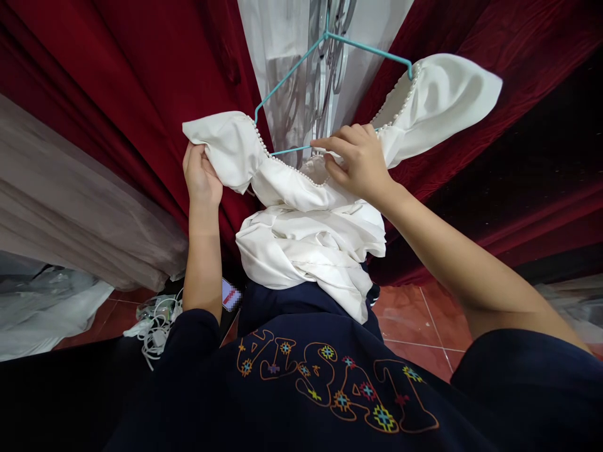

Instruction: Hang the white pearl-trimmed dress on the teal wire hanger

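From the head camera, I have the white garment (306,232) draped over the teal hanger (301,59), hanging right in front of my chest, its bead-trimmed neckline sagging below the hanger's bottom bar. My left hand (201,176) grips the left sleeve puff, fingers curled shut around the fabric's edge. My right hand (358,160) pinches the neckline trim at the middle, thumb and fingers pressed together on it, just where the bar crosses.

I judge I am midway through seating the garment on the hanger: the right shoulder already sits over the hanger's end, the left one looks only half settled. The next move calls for easing that left shoulder square and evening out the neckline.

The hanger's hook is cut off at the top edge, so I cannot tell what it hangs from. The bunched lower folds hide the garment's shape. Red curtains (117,81) fill the background.
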`<act>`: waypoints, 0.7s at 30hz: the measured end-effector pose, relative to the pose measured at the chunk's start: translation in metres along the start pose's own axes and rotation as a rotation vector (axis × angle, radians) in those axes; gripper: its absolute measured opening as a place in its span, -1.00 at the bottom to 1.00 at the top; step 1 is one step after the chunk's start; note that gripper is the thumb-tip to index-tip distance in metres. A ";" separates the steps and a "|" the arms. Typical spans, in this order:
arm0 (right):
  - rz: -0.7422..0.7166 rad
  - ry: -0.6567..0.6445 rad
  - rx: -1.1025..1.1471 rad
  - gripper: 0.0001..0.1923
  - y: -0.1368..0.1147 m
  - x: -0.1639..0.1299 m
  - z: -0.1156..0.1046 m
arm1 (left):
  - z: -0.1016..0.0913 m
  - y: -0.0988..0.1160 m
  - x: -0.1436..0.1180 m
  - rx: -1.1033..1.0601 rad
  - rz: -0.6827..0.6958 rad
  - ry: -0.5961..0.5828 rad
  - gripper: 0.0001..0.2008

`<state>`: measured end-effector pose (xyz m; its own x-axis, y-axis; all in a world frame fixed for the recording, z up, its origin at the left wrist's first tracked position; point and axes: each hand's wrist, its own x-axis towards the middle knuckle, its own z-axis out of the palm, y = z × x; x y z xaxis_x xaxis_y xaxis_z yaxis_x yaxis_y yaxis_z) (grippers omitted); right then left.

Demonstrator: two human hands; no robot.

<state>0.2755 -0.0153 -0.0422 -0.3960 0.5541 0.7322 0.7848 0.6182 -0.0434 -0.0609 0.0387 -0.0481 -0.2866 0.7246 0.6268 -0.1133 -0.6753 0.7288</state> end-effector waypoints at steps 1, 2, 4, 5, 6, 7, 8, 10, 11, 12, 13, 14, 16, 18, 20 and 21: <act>0.001 0.000 0.003 -0.57 0.000 0.000 0.000 | -0.001 -0.002 0.001 0.007 -0.014 0.003 -0.75; 0.000 0.002 0.005 -0.57 0.001 -0.001 0.001 | -0.002 -0.003 0.000 0.021 -0.030 0.015 -0.76; -0.005 0.011 0.001 -0.57 0.001 -0.001 0.002 | 0.000 -0.002 -0.005 0.060 -0.032 0.105 -0.80; -0.007 0.017 -0.005 -0.57 0.001 -0.002 0.003 | 0.003 0.001 -0.010 0.088 0.004 0.180 -0.82; -0.008 0.021 -0.010 -0.57 0.001 -0.002 0.003 | 0.007 0.006 -0.016 0.125 0.071 0.249 -0.83; -0.007 0.023 -0.014 -0.57 0.000 -0.002 0.003 | 0.013 0.013 -0.023 0.173 0.156 0.298 -0.82; -0.002 0.024 -0.014 -0.58 -0.002 -0.002 0.002 | 0.020 0.020 -0.030 0.232 0.252 0.318 -0.81; 0.013 0.024 -0.009 -0.59 -0.006 -0.001 0.001 | 0.036 0.036 -0.042 0.351 0.373 0.240 -0.76; 0.022 0.023 -0.003 -0.59 -0.009 -0.001 0.000 | 0.045 0.042 -0.046 0.413 0.395 0.155 -0.72; 0.030 0.021 0.002 -0.60 -0.012 -0.001 -0.001 | 0.053 0.047 -0.046 0.474 0.399 0.074 -0.66; 0.037 0.021 0.007 -0.60 -0.015 0.000 -0.002 | 0.061 0.048 -0.045 0.528 0.386 0.012 -0.58; 0.041 0.019 0.010 -0.60 -0.018 0.000 -0.003 | 0.067 0.047 -0.041 0.571 0.363 -0.022 -0.50; 0.047 0.019 0.009 -0.61 -0.022 0.001 -0.004 | 0.075 0.038 -0.030 0.602 0.294 -0.031 -0.46; 0.051 0.023 0.003 -0.62 -0.023 0.001 -0.004 | 0.075 0.027 -0.018 0.566 0.218 -0.051 -0.62; 0.059 0.018 -0.003 -0.64 -0.022 0.002 -0.005 | 0.069 0.020 -0.010 0.521 0.179 -0.111 -0.82; 0.064 0.010 -0.006 -0.65 -0.021 0.003 -0.006 | 0.066 0.019 -0.007 0.508 0.173 -0.132 -0.88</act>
<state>0.2605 -0.0300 -0.0356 -0.3401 0.5864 0.7351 0.8113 0.5783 -0.0860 0.0016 0.0294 -0.0206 -0.1348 0.6421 0.7547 0.4077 -0.6583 0.6328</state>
